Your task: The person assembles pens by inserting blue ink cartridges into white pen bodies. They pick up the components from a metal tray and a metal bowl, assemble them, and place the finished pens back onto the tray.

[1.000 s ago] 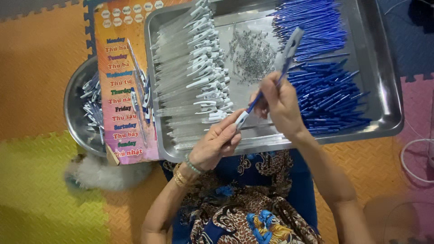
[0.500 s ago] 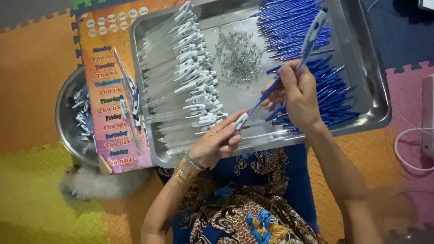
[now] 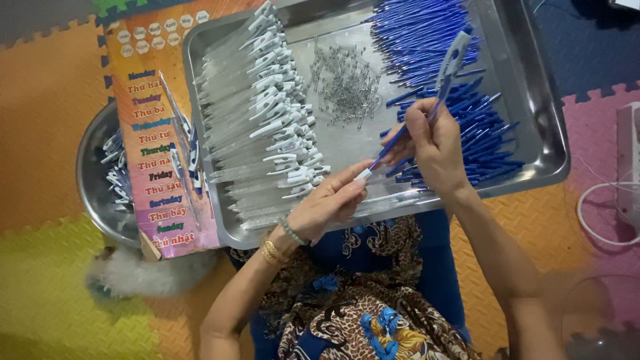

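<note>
pen parts fill the steel tray, which serves as the landmark throughout. in the head view, the pen being put together is held above the right half of the tray, tilted, its clear grey-white barrel pointing up and away and its blue refill slanting down toward the near rim. compared with a moment ago, the barrel has been raised and swung more upright, so the assembly appears to be under way rather than finished. the right hand is closed around the pen's middle. the left hand, over the tray's near rim, is pinched narrowly on the refill's white tip. blue refills are heaped at the tray's right, springs in its centre, clear barrels at its left.
</note>
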